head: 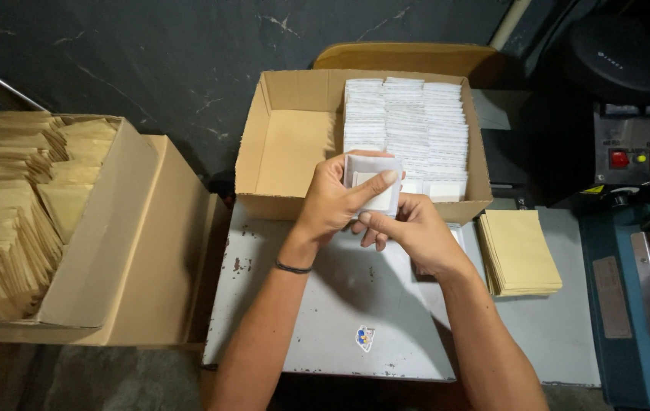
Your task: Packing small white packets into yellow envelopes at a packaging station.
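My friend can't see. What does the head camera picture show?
Two bare hands, left hand and right hand, hold a small white packet together above a grey metal table. Behind is an open cardboard box of stacked white packets.

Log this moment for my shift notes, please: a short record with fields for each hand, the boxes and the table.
left hand: grips a small white packet, thumb across its front
right hand: supports the same packet from below
front box: open cardboard box, right half filled with rows of white packets, left half bare
left box: cardboard box packed with tan envelopes
table: grey worktop, with a stack of tan envelopes at the right
machine: red buttons at far right
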